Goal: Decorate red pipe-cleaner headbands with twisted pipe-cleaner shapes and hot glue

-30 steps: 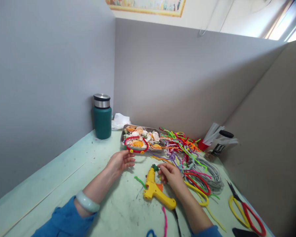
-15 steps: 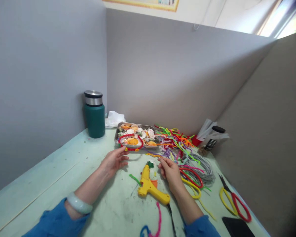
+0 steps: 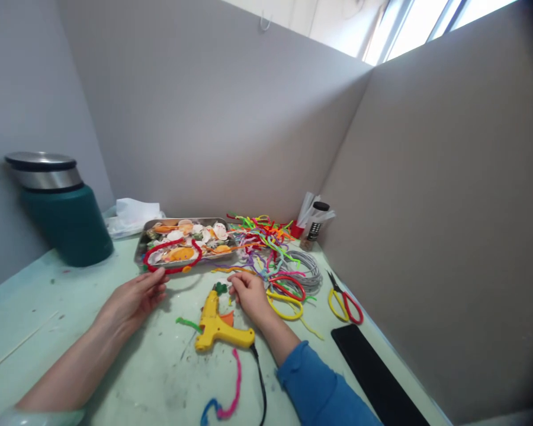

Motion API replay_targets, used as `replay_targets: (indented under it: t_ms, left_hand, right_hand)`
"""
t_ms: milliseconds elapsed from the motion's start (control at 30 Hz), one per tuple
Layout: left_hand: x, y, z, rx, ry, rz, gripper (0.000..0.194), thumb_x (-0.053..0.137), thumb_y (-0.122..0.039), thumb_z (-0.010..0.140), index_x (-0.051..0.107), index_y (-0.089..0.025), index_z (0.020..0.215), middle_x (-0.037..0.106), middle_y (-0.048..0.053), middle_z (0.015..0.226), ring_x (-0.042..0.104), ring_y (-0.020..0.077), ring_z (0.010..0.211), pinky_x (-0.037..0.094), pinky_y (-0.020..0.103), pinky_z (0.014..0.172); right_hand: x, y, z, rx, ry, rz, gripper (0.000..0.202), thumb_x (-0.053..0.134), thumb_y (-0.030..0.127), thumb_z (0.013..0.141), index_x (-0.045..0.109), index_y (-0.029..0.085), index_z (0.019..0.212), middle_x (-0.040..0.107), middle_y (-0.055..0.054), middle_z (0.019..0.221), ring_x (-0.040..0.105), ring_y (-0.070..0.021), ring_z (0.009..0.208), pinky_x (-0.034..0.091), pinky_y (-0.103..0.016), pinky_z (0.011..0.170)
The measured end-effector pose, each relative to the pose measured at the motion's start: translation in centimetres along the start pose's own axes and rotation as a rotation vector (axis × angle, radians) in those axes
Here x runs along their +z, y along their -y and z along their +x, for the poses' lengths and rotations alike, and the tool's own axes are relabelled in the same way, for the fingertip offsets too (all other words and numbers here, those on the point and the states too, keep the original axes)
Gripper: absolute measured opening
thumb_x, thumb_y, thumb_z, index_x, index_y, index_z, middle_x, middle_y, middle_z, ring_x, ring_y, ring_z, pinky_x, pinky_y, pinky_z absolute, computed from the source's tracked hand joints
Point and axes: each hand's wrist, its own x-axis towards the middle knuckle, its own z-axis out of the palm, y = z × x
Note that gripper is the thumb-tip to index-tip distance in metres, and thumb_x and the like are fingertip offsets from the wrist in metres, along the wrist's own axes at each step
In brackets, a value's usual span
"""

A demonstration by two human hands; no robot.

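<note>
A ring of red pipe cleaner with small yellow pieces on its near side is pinched at its lower left by my left hand. The ring stands in front of a metal tray of shells. To the right, my right hand has thumb and forefinger closed just beside the nozzle of a yellow glue gun; anything between those fingertips is too small to make out. The glue gun lies on its side, with a green bit at its tip. A red-handled and a yellow-handled loop lie beside my right wrist.
Tangled coloured pipe cleaners and a coil of grey wire lie at the back. Scissors and a black slab are at right. A green flask stands left. Grey partitions enclose the table.
The view has swung to the right, so everything sits further left in the picture. My left hand still holds the red ring, and my right hand stays near the glue gun's nozzle.
</note>
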Motion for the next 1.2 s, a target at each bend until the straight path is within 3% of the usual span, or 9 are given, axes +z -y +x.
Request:
replay_targets:
  t_ms: [267,433,533,600,700,933,1200]
  left_hand:
    - [-0.1,-0.2,-0.5,-0.002,0.016,0.014,0.004,0.061,-0.008,0.079,0.064,-0.010,0.081,0.067,0.005,0.073,0.060,0.0077,0.046,0.054,0.017,0.041]
    - [0.0,-0.4,-0.6,-0.019,-0.005,-0.011,0.004,0.058,-0.010,0.081,0.062,-0.010,0.079,0.067,0.005,0.073,0.059,0.0077,0.044,0.052,0.017,0.039]
    - [0.1,-0.5,-0.6,-0.039,-0.005,-0.020,0.007,0.059,-0.015,0.082,0.061,-0.009,0.078,0.067,0.007,0.072,0.059,0.0085,0.044,0.052,0.018,0.039]
    - [0.2,-0.7,-0.7,-0.062,-0.002,-0.030,0.014,0.058,-0.021,0.083,0.061,-0.009,0.077,0.067,0.009,0.071,0.058,0.0095,0.043,0.051,0.020,0.038]
    - [0.3,-1.0,-1.1,-0.099,-0.011,-0.056,0.031,0.048,-0.033,0.088,0.059,-0.008,0.074,0.067,0.012,0.069,0.057,0.0107,0.041,0.051,0.022,0.038]
    - [0.2,-1.4,-1.9,-0.118,-0.085,-0.075,0.038,0.037,-0.031,0.092,0.059,-0.006,0.074,0.065,0.011,0.062,0.055,0.0113,0.038,0.049,0.024,0.037]
    - [0.3,-1.2,-3.1,0.072,-0.257,-0.060,0.035,0.039,-0.030,0.088,0.056,-0.012,0.063,0.049,-0.003,0.043,0.042,0.0070,0.030,0.036,0.017,0.032]
  right_hand:
    - [0.0,-0.4,0.2,-0.017,0.008,-0.097,0.021,0.047,0.026,0.079,0.065,0.016,0.082,0.059,0.003,0.055,0.043,-0.0069,0.035,0.035,-0.018,0.035]
    - [-0.5,0.1,0.2,-0.069,-0.052,-0.291,0.027,0.040,0.029,0.084,0.064,0.017,0.089,0.063,0.001,0.061,0.050,-0.0100,0.039,0.040,-0.021,0.039]
    - [-1.8,0.7,0.3,-0.143,-0.153,-0.480,0.026,0.040,0.027,0.086,0.065,0.019,0.092,0.067,-0.003,0.076,0.061,-0.0158,0.066,0.047,-0.025,0.061]
    - [-2.8,1.0,0.4,-0.188,-0.234,-0.617,0.026,0.041,0.024,0.086,0.064,0.020,0.096,0.066,-0.007,0.096,0.059,-0.0205,0.091,0.043,-0.030,0.079]
    - [-3.7,1.1,0.5,-0.206,-0.309,-0.797,0.025,0.046,0.021,0.084,0.063,0.017,0.101,0.059,-0.013,0.109,0.052,-0.0256,0.103,0.038,-0.034,0.085]
    - [-3.4,0.4,0.7,-0.236,-0.311,-0.986,0.012,0.054,0.020,0.078,0.065,0.016,0.080,0.061,-0.014,0.091,0.054,-0.0273,0.092,0.037,-0.034,0.074]
    - [-4.4,0.6,0.8,-0.304,-0.388,-0.818,0.014,0.050,0.025,0.080,0.062,0.019,0.076,0.064,-0.008,0.078,0.056,-0.0218,0.074,0.036,-0.029,0.063]
